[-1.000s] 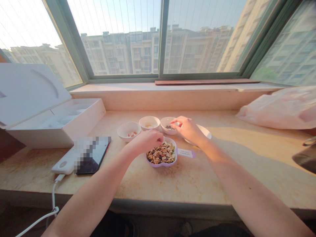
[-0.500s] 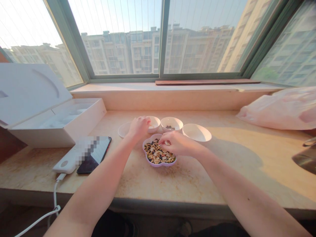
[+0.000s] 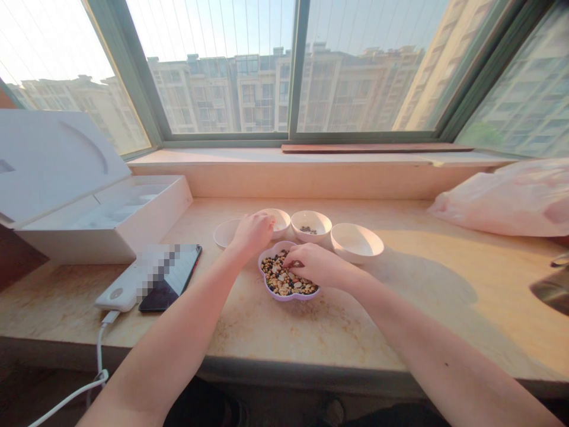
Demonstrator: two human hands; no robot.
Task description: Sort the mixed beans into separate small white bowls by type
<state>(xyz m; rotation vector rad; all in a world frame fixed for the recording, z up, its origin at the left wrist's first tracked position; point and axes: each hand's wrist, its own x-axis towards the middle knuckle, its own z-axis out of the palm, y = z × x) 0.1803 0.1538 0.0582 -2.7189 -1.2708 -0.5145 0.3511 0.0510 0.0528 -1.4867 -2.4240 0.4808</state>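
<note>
Sunlit counter (image 3: 267, 332) under a window (image 3: 294, 89); purple dish (image 3: 291, 298) taken as reference, sitting mid-counter before the person.

Dish: a mix (image 3: 282, 284) of tan and black beans with pale nuts. Behind it, four white bowls in an arc. Third bowl (image 3: 311, 227), straight behind the dish: small dark seeds (image 3: 307, 230). Right bowl (image 3: 357, 243), behind and right of the dish: shadow across part of its inside. Second bowl (image 3: 281, 219), behind the dish: contents unclear. Left bowl (image 3: 223, 232), behind and left: inside screened by the left hand.

Left hand (image 3: 255, 231): fingers curled together at the second bowl; cannot tell if anything is pinched. Right hand (image 3: 313, 264): thumb and fingers drawn close, tips down at the mix, hiding the dish's far right part; grip on any piece cannot be told.

Left of dish: phone (image 3: 171, 290), power bank (image 3: 118, 290) with white cable (image 3: 100, 350), open box (image 3: 151, 225) farther back. Far right of dish: plastic bag (image 3: 507, 198).
</note>
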